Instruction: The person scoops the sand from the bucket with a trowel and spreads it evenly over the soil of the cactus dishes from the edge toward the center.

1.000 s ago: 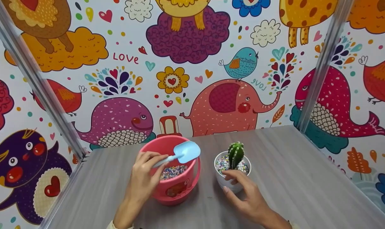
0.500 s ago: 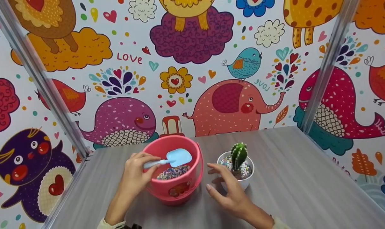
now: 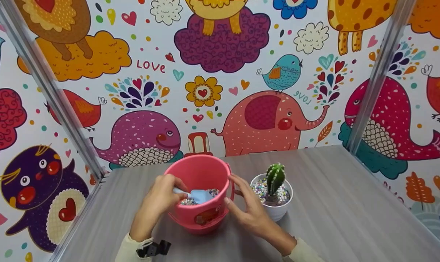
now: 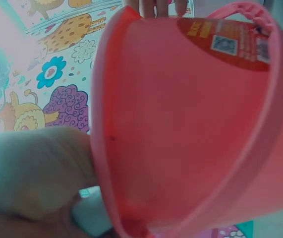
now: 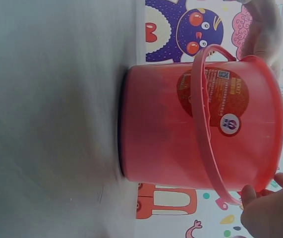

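My left hand [image 3: 161, 198] pinches the handle of a light-blue toy shovel [image 3: 201, 197]. Its blade dips inside the pink bucket [image 3: 185, 214], at the small multicoloured beads [image 3: 214, 192] low in it. In the left wrist view, the shovel's pale handle [image 4: 90, 214] shows below my hand, beside the bucket's rim. My right hand [image 3: 252, 210] rests its extended fingertips on the right side of that rim, thumb toward the front. The right wrist view has those fingers [image 5: 275, 210] at the rim, near the pink bail handle [image 5: 203, 119].
Right of the bucket stands a white pot [image 3: 277, 211] holding a green cactus [image 3: 275, 179] among similar beads. The grey wood-grain table [image 3: 325, 203] meets cartoon-printed walls [image 3: 238, 80], with metal posts [image 3: 372, 83] at the corners. A black strap [image 3: 152, 249] circles my left wrist.
The shovel has gone down from above the bucket's rim to the beads inside. My right hand has left the cactus pot and moved left to the bucket's rim.
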`<state>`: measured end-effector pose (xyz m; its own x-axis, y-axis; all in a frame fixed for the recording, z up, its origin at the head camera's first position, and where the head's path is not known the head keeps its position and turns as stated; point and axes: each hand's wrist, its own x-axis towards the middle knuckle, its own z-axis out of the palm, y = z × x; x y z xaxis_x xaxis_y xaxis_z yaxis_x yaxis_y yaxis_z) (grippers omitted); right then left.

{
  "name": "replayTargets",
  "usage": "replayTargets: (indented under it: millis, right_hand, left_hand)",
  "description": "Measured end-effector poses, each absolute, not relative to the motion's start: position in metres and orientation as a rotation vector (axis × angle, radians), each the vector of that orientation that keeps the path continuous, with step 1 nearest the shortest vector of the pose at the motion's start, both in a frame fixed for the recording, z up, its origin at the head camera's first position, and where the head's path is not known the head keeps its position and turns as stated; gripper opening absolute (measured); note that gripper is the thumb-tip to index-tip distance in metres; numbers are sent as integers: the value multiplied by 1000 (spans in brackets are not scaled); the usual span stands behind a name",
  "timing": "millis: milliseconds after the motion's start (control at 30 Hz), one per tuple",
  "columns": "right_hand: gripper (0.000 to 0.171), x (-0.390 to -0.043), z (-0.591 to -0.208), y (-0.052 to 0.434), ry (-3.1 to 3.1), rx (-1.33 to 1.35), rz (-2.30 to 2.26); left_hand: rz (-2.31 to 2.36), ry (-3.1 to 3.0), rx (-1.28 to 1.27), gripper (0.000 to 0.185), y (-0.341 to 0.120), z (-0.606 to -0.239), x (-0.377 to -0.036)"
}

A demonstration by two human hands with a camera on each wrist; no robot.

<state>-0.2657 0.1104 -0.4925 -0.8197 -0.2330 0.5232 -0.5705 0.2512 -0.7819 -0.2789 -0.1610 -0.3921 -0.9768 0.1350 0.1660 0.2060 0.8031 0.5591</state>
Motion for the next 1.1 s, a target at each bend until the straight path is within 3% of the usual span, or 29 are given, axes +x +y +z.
replayTargets:
  millis: [233, 467, 700, 1100]
  right_hand:
    - [69, -275, -493, 99, -2196, 736, 1627]
    - [73, -281, -486, 99, -2278, 535, 1654]
    - [77, -282, -476, 96, -2296, 548, 1618]
    - [73, -282, -472, 94, -2352, 557, 1564]
  left_hand:
    - [-643, -2941, -294, 14, -154, -391, -288]
    - [-282, -2846, -225, 24, -137, -393, -282]
    - [18, -2708, -174, 14, -124, -398, -282]
    - [-26, -2930, -167, 11, -125, -391, -291]
